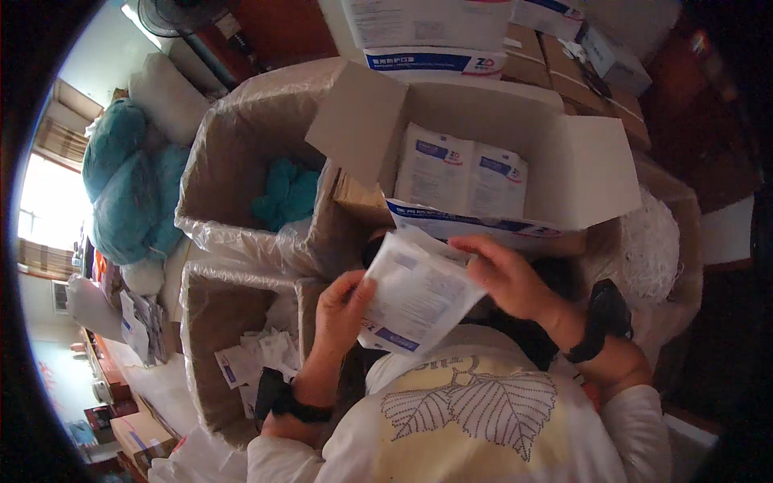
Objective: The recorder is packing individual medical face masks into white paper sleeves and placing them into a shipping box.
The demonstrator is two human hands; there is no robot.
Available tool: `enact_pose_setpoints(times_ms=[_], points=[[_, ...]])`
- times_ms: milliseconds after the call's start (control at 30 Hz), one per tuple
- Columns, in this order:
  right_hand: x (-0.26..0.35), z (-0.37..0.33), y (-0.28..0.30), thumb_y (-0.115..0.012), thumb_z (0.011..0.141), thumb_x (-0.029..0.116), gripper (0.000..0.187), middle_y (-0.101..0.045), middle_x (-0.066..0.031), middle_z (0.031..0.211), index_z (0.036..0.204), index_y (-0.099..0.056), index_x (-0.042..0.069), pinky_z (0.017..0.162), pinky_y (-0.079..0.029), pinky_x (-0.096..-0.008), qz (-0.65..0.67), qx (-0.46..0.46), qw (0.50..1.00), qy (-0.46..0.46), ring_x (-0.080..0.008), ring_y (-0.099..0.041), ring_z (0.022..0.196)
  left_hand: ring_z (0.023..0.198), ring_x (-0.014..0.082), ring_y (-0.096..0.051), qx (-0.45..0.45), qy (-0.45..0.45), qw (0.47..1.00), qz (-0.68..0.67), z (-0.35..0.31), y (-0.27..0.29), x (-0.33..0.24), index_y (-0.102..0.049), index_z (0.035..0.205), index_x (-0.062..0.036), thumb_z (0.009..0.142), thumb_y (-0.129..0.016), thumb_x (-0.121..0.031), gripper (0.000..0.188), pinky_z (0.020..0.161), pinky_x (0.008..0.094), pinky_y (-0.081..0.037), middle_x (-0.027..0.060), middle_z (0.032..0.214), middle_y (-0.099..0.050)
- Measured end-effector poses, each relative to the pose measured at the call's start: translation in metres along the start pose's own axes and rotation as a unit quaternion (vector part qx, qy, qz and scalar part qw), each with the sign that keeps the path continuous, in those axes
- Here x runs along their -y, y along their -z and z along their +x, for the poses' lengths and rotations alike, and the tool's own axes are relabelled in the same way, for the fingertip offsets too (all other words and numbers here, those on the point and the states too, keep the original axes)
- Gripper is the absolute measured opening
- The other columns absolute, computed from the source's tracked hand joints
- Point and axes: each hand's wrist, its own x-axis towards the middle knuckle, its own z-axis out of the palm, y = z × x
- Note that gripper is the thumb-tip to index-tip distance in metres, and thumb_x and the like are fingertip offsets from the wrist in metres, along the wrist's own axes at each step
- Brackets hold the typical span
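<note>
In front of my chest I hold a flat white packet (pixel 423 296) with fine print and a blue band, tilted. My left hand (pixel 338 310) grips its left edge, the thumb lying on its face. At the upper right edge, the fingers of my right hand (pixel 515 278) are closed on the packet's thin rim. Whether there is one packet or a small stack I cannot tell. Just beyond my hands stands an open white carton (pixel 592 173), flaps spread, with similar packets (pixel 463 171) inside in two side-by-side piles.
Left of the carton, a plastic-lined bin (pixel 241 121) contains teal material (pixel 286 193). A nearer lined bin (pixel 225 306) holds loose white packets (pixel 258 358). Teal bundles (pixel 125 185) sit at far left. Behind are stacked white cartons (pixel 427 24); to the right, a bag of white strands (pixel 651 249).
</note>
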Motion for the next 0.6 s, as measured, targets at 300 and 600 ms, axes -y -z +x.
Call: enact_pose_setpoints(times_ms=[300,600], points=[[0.020,0.009,0.005,-0.042,0.090,0.043,0.059,-0.042,-0.0104,0.125,0.130,-0.031,0.001,0.089,-0.039,-0.0277,0.177,0.025,0.982,-0.067,-0.0164,-0.043,0.110,0.073,0.0073,-0.054,0.055,0.144,0.951,-0.269,0.028,0.022,0.018,-0.058,0.097,-0.0047,0.087,-0.055,-0.023,0.021,0.066,0.0228,-0.045,-0.0007,0.083,-0.059],[0.014,0.012,-0.010,-0.054,0.086,0.035,0.062,-0.042,-0.0113,0.125,0.130,-0.028,-0.001,0.090,-0.039,-0.0290,0.277,-0.020,0.956,-0.092,-0.0164,-0.044,0.109,0.080,0.0131,-0.059,0.070,0.174,0.899,-0.396,0.025,0.015,0.027,-0.052,0.100,-0.0049,0.090,-0.048,-0.019,0.018,0.071,0.0281,-0.049,0.0040,0.089,-0.060]])
